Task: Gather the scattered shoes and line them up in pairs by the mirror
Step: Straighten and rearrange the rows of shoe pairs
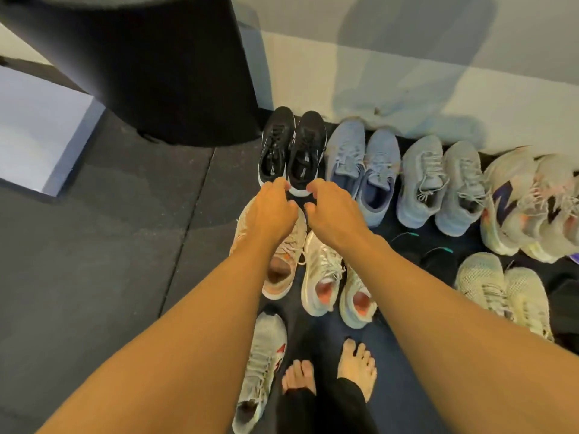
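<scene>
A pair of black sneakers [291,145] stands side by side at the left end of a row along the wall. My left hand [272,208] and my right hand [332,211] hover just behind their heels, fingers curled and apart, holding nothing. To the right in the row stand a blue pair [363,167], a grey pair [438,183] and a white multicoloured pair [532,202]. Below my hands lie a beige shoe [282,261], two white shoes with orange insides [338,283], a pale mesh pair [504,286] and a single white shoe [260,368].
A big dark cylinder [163,67] stands at the upper left beside the black pair. A white panel [37,130] lies on the dark rubber floor at the left. A white wall [407,73] runs behind the row. My bare feet [329,368] stand near the bottom centre.
</scene>
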`<act>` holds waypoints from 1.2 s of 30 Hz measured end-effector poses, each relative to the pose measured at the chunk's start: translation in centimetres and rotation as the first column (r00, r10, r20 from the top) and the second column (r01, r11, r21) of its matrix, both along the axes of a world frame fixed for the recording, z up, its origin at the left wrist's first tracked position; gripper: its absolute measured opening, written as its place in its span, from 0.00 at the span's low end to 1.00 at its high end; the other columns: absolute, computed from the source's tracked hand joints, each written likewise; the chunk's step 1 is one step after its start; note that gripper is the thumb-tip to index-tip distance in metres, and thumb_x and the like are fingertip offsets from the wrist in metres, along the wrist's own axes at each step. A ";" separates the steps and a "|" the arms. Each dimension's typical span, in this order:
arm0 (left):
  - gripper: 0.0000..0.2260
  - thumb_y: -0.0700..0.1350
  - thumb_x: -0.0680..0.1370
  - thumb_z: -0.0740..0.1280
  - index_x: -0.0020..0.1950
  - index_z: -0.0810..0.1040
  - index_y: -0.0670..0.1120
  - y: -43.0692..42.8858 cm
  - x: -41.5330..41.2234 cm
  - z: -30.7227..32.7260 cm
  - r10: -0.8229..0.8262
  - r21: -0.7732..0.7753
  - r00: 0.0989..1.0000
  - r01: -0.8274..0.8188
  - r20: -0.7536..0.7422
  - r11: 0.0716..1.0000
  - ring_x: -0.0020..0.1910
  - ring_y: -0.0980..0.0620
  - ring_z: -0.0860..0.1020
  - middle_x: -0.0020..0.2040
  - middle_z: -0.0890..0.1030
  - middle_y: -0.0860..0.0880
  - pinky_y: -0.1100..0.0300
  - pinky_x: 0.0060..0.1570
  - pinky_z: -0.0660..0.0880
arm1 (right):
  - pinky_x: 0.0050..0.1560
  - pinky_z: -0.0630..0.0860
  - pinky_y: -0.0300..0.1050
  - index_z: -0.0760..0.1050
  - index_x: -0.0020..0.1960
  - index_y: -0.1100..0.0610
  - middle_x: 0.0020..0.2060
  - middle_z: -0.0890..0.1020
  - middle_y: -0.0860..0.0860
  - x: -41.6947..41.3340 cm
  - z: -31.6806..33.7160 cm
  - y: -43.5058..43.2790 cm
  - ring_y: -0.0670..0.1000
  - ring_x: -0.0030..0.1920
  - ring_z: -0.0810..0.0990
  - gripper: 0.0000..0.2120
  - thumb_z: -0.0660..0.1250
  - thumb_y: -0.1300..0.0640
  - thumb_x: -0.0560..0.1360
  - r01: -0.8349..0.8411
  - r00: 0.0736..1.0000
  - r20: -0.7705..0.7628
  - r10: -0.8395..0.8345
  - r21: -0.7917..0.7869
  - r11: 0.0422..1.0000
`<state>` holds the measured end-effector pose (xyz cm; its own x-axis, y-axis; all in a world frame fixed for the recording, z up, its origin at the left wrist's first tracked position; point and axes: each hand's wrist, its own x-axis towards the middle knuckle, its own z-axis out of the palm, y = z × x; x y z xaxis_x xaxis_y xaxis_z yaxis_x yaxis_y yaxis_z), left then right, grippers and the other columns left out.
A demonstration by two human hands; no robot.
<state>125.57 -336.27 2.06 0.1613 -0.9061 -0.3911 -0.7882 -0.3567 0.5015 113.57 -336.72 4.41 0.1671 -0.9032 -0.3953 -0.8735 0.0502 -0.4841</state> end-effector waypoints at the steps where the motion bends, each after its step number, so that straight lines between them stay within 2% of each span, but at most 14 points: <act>1: 0.15 0.42 0.78 0.62 0.65 0.72 0.47 -1.0 -0.3 -1.3 0.024 0.004 1.000 -0.024 0.006 1.000 0.56 0.45 0.76 0.63 0.74 0.45 0.55 0.45 0.69 | 0.47 0.71 0.51 0.69 0.65 0.55 0.60 0.75 0.56 -0.3 -1.3 -0.9 0.60 0.57 0.75 0.15 0.60 0.58 0.79 -0.003 1.000 -0.003 0.003 0.003 1.000; 7: 0.15 0.40 0.78 0.63 0.65 0.72 0.47 -7.2 0.3 -11.1 0.103 0.007 0.990 -0.104 0.097 0.995 0.58 0.44 0.75 0.63 0.75 0.46 0.55 0.45 0.68 | 0.46 0.69 0.50 0.69 0.64 0.56 0.60 0.74 0.56 0.6 -11.5 -6.3 0.60 0.57 0.75 0.14 0.60 0.59 0.79 0.013 1.000 0.006 -0.013 -0.001 1.000; 11: 0.18 0.39 0.77 0.65 0.66 0.70 0.45 -10.2 1.8 -17.3 0.051 -0.006 0.973 -0.051 0.223 0.999 0.57 0.39 0.75 0.61 0.75 0.43 0.49 0.47 0.71 | 0.52 0.72 0.52 0.67 0.67 0.57 0.63 0.72 0.56 2.4 -18.7 -9.7 0.60 0.60 0.74 0.19 0.63 0.62 0.77 0.048 0.999 0.003 -0.048 -0.011 0.999; 14: 0.13 0.40 0.76 0.67 0.59 0.74 0.45 -11.5 3.1 -20.8 -0.045 0.064 0.942 0.025 0.332 0.998 0.53 0.38 0.77 0.55 0.77 0.42 0.49 0.42 0.71 | 0.54 0.71 0.52 0.68 0.67 0.57 0.63 0.71 0.56 3.5 -22.7 -11.4 0.60 0.61 0.73 0.19 0.64 0.61 0.77 0.057 0.997 -0.052 -0.053 0.093 0.994; 16: 0.09 0.39 0.75 0.66 0.54 0.76 0.46 -11.9 3.6 -22.2 -0.078 0.010 0.925 0.080 0.373 0.997 0.49 0.38 0.78 0.51 0.79 0.42 0.51 0.38 0.70 | 0.48 0.70 0.51 0.71 0.61 0.58 0.61 0.72 0.57 4.2 -24.5 -11.7 0.61 0.59 0.74 0.13 0.62 0.63 0.76 0.016 0.997 -0.081 -0.009 0.078 0.997; 18: 0.07 0.38 0.75 0.66 0.51 0.76 0.46 -11.6 4.0 -22.9 -0.086 -0.060 0.926 0.116 0.366 0.991 0.47 0.38 0.78 0.49 0.79 0.43 0.52 0.37 0.69 | 0.42 0.67 0.50 0.72 0.57 0.58 0.58 0.72 0.57 4.7 -25.4 -11.4 0.61 0.56 0.74 0.10 0.61 0.64 0.76 -0.029 0.995 -0.095 0.035 0.061 0.998; 20: 0.06 0.39 0.75 0.68 0.51 0.75 0.47 -11.4 4.2 -23.0 -0.105 -0.075 0.932 0.139 0.347 0.987 0.47 0.38 0.78 0.49 0.79 0.44 0.53 0.37 0.68 | 0.41 0.65 0.49 0.71 0.59 0.58 0.57 0.72 0.57 5.0 -25.6 -11.2 0.61 0.56 0.74 0.11 0.60 0.64 0.77 -0.063 0.993 -0.090 0.071 0.084 0.994; 25: 0.12 0.43 0.76 0.68 0.60 0.75 0.49 -12.1 3.6 -20.8 -0.154 0.097 0.901 0.125 0.406 0.987 0.55 0.38 0.76 0.59 0.76 0.43 0.50 0.42 0.68 | 0.44 0.68 0.52 0.68 0.65 0.56 0.61 0.69 0.56 4.3 -23.4 -10.9 0.62 0.59 0.72 0.17 0.60 0.64 0.77 -0.071 0.993 -0.079 0.087 0.192 0.979; 26: 0.14 0.45 0.76 0.67 0.62 0.74 0.48 -12.0 3.0 -20.0 -0.154 0.099 0.888 0.123 0.433 0.987 0.56 0.37 0.75 0.61 0.73 0.43 0.49 0.43 0.68 | 0.45 0.69 0.53 0.67 0.68 0.54 0.62 0.68 0.56 3.8 -22.7 -10.5 0.62 0.60 0.72 0.20 0.61 0.63 0.76 -0.067 0.994 -0.070 0.080 0.171 0.983; 28: 0.16 0.47 0.76 0.65 0.63 0.72 0.46 -11.4 1.1 -18.3 -0.128 0.003 0.877 0.143 0.463 0.990 0.54 0.36 0.75 0.63 0.70 0.43 0.48 0.41 0.67 | 0.44 0.70 0.53 0.65 0.69 0.53 0.62 0.69 0.56 2.4 -20.9 -9.5 0.61 0.58 0.73 0.23 0.63 0.62 0.76 -0.016 0.999 -0.041 0.016 -0.003 1.000; 30: 0.17 0.48 0.76 0.62 0.63 0.72 0.44 -10.2 -1.6 -17.0 -0.101 -0.153 0.893 0.184 0.438 0.971 0.51 0.37 0.75 0.62 0.70 0.42 0.49 0.40 0.68 | 0.40 0.68 0.51 0.68 0.68 0.54 0.61 0.72 0.56 0.1 -19.0 -8.5 0.61 0.58 0.73 0.20 0.62 0.59 0.77 0.099 0.995 -0.004 -0.101 -0.194 0.976; 32: 0.16 0.51 0.76 0.62 0.61 0.74 0.45 -9.2 -4.9 -16.0 -0.122 -0.227 0.943 0.198 0.311 0.954 0.51 0.37 0.76 0.61 0.72 0.43 0.49 0.42 0.70 | 0.42 0.69 0.52 0.69 0.67 0.55 0.60 0.74 0.56 -3.0 -17.7 -7.8 0.60 0.60 0.71 0.18 0.61 0.56 0.77 0.184 0.979 -0.030 -0.201 -0.290 0.939; 34: 0.15 0.51 0.76 0.62 0.60 0.76 0.47 -8.2 -8.2 -16.0 -0.220 -0.143 0.966 0.238 0.134 0.961 0.54 0.38 0.77 0.60 0.74 0.44 0.48 0.47 0.73 | 0.51 0.71 0.55 0.67 0.69 0.55 0.61 0.74 0.56 -6.4 -17.4 -6.5 0.60 0.62 0.70 0.20 0.60 0.55 0.77 0.223 0.953 -0.152 -0.263 -0.238 0.945; 36: 0.18 0.51 0.75 0.64 0.64 0.74 0.47 -7.4 -10.6 -16.8 -0.342 0.050 0.939 0.340 0.038 0.939 0.58 0.38 0.75 0.62 0.74 0.44 0.46 0.53 0.74 | 0.57 0.70 0.56 0.63 0.71 0.57 0.65 0.72 0.57 -9.2 -17.9 -4.9 0.60 0.66 0.66 0.23 0.61 0.56 0.78 0.234 0.926 -0.288 -0.243 -0.068 0.970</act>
<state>114.92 -343.66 -14.78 -0.1358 -0.8928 -0.4294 -0.8877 -0.0828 0.4530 104.40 -341.66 -13.50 -0.1732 -0.9152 -0.3639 -0.9407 0.2632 -0.2143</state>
